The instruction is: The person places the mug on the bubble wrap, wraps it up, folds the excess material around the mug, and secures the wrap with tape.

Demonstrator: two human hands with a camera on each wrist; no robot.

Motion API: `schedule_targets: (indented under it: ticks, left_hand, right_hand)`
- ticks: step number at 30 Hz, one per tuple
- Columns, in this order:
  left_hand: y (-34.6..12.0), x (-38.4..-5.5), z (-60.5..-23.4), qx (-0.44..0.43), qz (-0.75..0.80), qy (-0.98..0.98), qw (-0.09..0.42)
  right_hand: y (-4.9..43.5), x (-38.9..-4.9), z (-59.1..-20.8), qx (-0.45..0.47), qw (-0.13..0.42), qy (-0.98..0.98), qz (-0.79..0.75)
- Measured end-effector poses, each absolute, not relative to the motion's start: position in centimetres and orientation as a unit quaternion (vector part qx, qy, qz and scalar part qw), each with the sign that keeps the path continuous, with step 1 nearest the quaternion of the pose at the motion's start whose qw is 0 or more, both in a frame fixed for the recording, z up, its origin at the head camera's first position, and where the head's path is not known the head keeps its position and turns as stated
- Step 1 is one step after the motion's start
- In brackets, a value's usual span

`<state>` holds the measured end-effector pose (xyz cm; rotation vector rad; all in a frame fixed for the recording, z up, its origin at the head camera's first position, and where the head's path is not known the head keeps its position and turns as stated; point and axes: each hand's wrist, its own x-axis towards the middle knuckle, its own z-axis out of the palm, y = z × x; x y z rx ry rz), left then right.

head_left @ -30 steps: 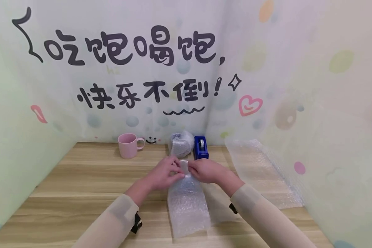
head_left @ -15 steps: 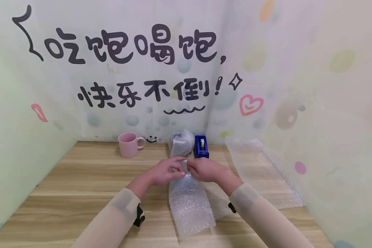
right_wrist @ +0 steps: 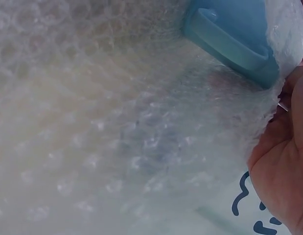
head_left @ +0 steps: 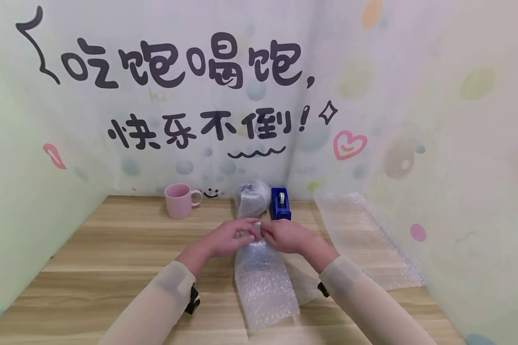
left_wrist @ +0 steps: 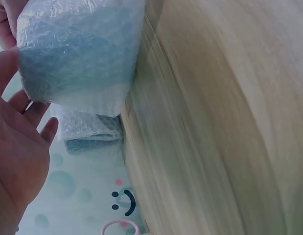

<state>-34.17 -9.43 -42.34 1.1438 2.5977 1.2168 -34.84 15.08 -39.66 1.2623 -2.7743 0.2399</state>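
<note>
A blue mug (right_wrist: 234, 41) with its handle shows through the opening of a bubble wrap sheet (head_left: 265, 287) in the right wrist view. The wrap goes round the mug, and its loose end trails toward me over the table. My left hand (head_left: 230, 237) holds the wrapped mug at its rim end, thumb and fingers at the edge in the left wrist view. Opposite it, my right hand (head_left: 286, 235) pinches the wrap's edge with curled fingers. Both hands partly hide the mug in the head view.
Behind the hands stands another bubble-wrapped bundle (head_left: 252, 201), beside a blue tape dispenser (head_left: 280, 203). A pink mug (head_left: 179, 201) stands at the back left. More bubble wrap (head_left: 362, 239) lies flat at the right, near the side wall (head_left: 479, 191).
The loose end of the bubble wrap has shifted slightly right. My left index finger has stretched further over the rim and the left thumb has moved up a little. The right hand barely moved.
</note>
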Motion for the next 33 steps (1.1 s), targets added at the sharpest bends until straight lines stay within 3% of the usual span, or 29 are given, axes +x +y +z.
schedule_targets:
  ticks: [15,18,23,29,33]
  left_hand:
    - [-9.5,-34.1,-42.6,0.38,0.356,0.854,0.001]
    - [-9.5,-34.2,-42.7,0.387,0.344,0.855,-0.004]
    - [-9.5,-34.3,-42.8,0.391,0.338,0.856,0.001]
    - [-9.8,-34.3,-42.7,0.396,0.33,0.857,-0.011]
    - [-9.9,-34.2,-42.7,0.391,0.338,0.856,-0.001]
  right_hand:
    - [15.0,-34.3,-39.7,0.377,0.019,-0.924,0.069]
    - [15.3,-33.3,-39.3,0.375,0.05,-0.924,0.055]
    - [15.6,-30.4,-38.6,0.415,0.146,-0.897,0.043]
    - [14.6,-24.8,-39.5,0.54,0.128,-0.831,-0.029]
    - [13.9,-22.0,-41.7,0.564,0.148,-0.804,-0.118]
